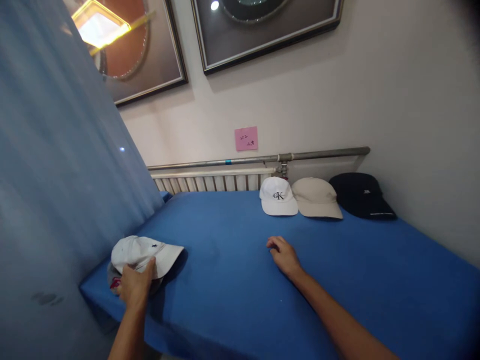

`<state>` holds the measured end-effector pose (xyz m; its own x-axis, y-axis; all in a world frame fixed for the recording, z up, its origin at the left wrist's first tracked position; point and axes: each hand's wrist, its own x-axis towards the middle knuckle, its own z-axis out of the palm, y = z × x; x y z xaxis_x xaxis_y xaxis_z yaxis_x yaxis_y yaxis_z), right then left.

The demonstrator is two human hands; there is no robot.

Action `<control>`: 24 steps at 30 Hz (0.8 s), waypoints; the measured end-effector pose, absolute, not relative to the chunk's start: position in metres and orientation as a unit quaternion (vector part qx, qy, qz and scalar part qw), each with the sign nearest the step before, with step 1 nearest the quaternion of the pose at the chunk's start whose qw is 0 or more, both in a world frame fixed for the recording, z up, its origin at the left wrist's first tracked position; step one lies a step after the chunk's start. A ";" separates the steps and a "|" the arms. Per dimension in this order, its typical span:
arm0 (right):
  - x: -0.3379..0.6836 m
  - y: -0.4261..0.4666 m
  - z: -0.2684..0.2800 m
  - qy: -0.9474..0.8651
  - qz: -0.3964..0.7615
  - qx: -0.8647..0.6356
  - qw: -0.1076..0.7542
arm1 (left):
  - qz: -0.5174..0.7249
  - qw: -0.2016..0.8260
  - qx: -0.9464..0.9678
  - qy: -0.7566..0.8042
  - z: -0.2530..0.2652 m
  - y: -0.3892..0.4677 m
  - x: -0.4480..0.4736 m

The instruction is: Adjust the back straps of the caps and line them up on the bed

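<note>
At the left end of the blue-covered surface, my left hand (135,284) is closed on a white cap (135,251) with a small dark emblem, thumb on top near the brim. Under the white cap lies a grey cap (112,274) with a red mark, mostly hidden. My right hand (284,256) is over the middle of the surface, holding nothing, its fingers loosely bent and apart from the thumb. Beyond it, along the back edge, sit a white cap with dark letters (278,196), a beige cap (316,197) and a black cap (362,195).
The blue surface (225,290) runs up to a radiator (213,181) with a metal pipe (322,155) above it. A blue curtain (56,165) hangs at the left. On the wall are a pink note (246,138) and framed pictures (262,42).
</note>
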<state>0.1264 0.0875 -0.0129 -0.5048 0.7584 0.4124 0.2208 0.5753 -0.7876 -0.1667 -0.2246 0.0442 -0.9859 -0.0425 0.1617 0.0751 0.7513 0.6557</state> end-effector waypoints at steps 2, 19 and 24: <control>0.128 0.086 -0.012 -0.792 0.349 -0.305 0.397 | -0.349 0.068 0.023 -0.934 0.050 -0.220 -0.168; 0.137 0.077 -0.011 -0.697 0.486 -0.306 0.429 | -0.677 0.009 -0.255 -0.691 0.090 -0.144 -0.137; 0.137 0.077 -0.011 -0.623 0.583 -0.312 0.418 | -0.606 -0.164 -0.468 -0.622 0.084 -0.135 -0.087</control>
<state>0.1368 0.0770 -0.0109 -0.4553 0.8763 0.1573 -0.0994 0.1255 -0.9871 -0.0868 -0.1352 0.0840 -0.5080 0.7815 0.3624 0.3833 -0.1717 0.9075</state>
